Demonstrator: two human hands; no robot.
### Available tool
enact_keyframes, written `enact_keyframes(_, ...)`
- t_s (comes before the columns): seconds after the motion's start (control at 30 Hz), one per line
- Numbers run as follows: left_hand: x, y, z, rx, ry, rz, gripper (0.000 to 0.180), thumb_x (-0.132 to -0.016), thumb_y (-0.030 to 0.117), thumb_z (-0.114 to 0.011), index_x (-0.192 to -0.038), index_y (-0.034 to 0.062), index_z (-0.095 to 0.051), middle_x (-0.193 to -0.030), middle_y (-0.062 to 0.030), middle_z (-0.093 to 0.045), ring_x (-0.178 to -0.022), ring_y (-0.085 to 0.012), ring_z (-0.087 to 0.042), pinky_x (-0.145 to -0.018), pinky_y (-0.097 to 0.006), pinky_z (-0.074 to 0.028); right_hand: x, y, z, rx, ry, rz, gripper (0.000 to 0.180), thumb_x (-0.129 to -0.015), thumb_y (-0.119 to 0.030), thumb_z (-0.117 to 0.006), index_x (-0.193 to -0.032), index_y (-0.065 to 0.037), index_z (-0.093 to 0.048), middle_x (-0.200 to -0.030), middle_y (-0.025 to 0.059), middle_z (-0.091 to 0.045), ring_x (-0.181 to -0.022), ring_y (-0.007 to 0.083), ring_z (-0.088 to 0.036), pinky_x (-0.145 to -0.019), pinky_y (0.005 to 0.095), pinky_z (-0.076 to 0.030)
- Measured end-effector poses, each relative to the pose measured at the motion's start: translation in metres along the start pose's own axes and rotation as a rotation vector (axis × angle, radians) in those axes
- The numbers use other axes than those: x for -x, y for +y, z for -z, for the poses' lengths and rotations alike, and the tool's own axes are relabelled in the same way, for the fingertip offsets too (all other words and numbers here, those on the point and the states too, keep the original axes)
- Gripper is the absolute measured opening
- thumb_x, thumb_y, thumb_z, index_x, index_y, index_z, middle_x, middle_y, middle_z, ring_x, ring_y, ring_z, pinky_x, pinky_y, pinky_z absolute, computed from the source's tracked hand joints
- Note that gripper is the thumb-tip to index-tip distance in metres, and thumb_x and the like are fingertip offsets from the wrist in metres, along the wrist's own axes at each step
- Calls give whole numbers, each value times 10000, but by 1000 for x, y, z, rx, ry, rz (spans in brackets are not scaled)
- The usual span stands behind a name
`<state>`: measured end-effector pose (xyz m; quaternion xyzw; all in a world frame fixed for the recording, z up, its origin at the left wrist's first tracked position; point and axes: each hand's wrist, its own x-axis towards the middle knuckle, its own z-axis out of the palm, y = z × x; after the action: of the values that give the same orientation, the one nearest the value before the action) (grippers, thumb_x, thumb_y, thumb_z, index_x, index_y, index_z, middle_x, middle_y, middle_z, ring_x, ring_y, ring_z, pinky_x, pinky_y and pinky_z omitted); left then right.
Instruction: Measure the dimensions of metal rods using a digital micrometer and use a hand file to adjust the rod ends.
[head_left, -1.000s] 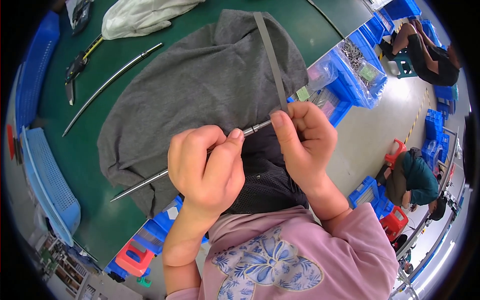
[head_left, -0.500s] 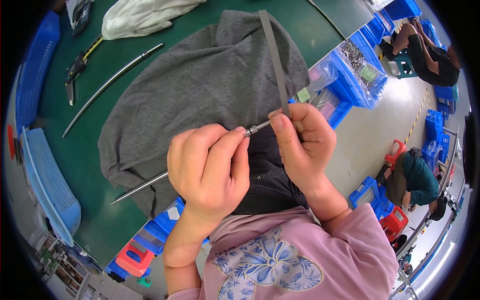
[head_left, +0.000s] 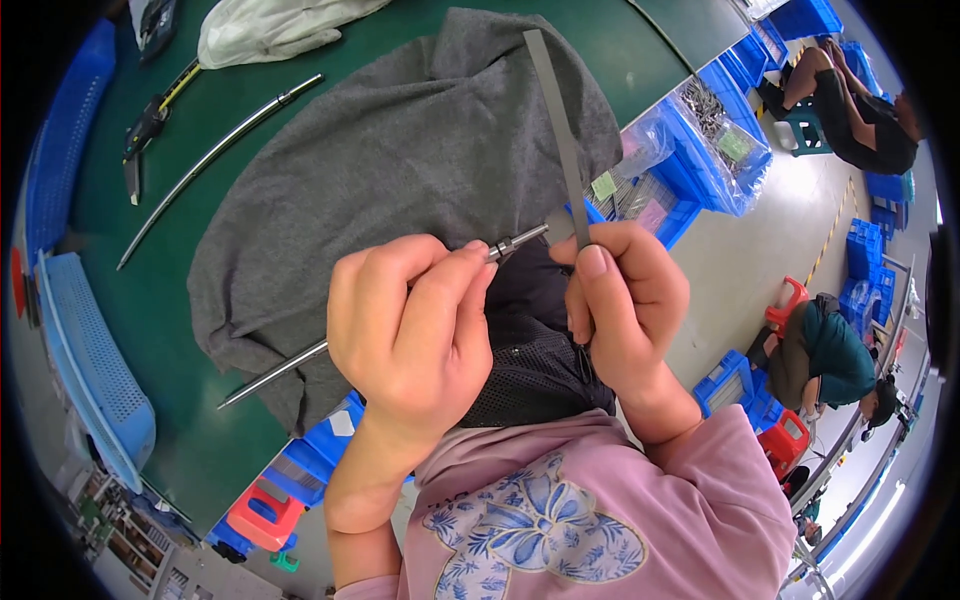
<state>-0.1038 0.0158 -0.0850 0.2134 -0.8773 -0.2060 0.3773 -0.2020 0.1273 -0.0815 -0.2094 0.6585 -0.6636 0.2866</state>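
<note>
My left hand point(head_left: 408, 330) is closed round a thin, shiny metal rod point(head_left: 275, 373). Its stepped, collared end sticks out past my thumb and fingertips toward the right, and its plain end slants down to the left. In my right hand point(head_left: 632, 295) a long, flat grey strip point(head_left: 560, 115) is pinched between thumb and fingers, pointing up and away. A small gap lies between the rod's tip and the right fingers. Beneath both hands a dark grey cloth point(head_left: 390, 160) is spread over the table edge and my lap.
Another metal rod point(head_left: 212, 158) lies on the green table point(head_left: 185, 425), beside a caliper point(head_left: 147, 125) and a white glove point(head_left: 270, 30). Light blue baskets point(head_left: 95, 350) stand at the left. Blue bins point(head_left: 715, 140) with metal parts adjoin the table's right edge. Other people sit farther right.
My right hand has drawn back from the rod's collared end, a little right and down, taking the grey strip along. The rod's tip is now uncovered. My left hand has barely shifted.
</note>
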Motion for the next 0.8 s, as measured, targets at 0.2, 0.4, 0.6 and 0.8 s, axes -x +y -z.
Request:
enact_keyframes(0.2, -4, -2, 2, 2, -49, 35, 151, -633, 61, -697, -758, 52, -613, -715, -40, -520, -613, -204, -481, -509, -296, -383, -4, 0, -7, 128, 50, -26, 50, -789, 3, -580, -829, 29, -563, -530, -50, -448, -439, 1, -352, -407, 167, -259)
enact_keyframes(0.4, -8, -2, 5, 62, -96, 91, 137, -650, 64, -687, -751, 62, -595, -707, -38, -517, -601, -201, -480, -498, -294, -378, -10, 19, -16, 191, 154, 223, 184, -707, -5, -676, -840, 13, -550, -512, -54, -425, -433, -11, -333, -398, 160, -243)
enact_keyframes(0.6, -7, -2, 4, 57, -94, 95, 146, -640, 68, -691, -751, 61, -596, -709, -37, -518, -599, -200, -480, -494, -295, -382, -13, 17, -17, 228, 112, 255, 221, -701, -33, -707, -836, 5, -535, -512, -58, -434, -418, -21, -326, -388, 148, -228)
enact_keyframes(0.8, -8, -3, 5, 76, -104, 102, 150, -633, 67, -694, -745, 58, -596, -706, -38, -515, -597, -197, -481, -490, -295, -382, -14, 17, -18, 176, 121, 226, 224, -710, -39, -711, -835, 2, -531, -550, -54, -477, -439, -23, -349, -396, 143, -232)
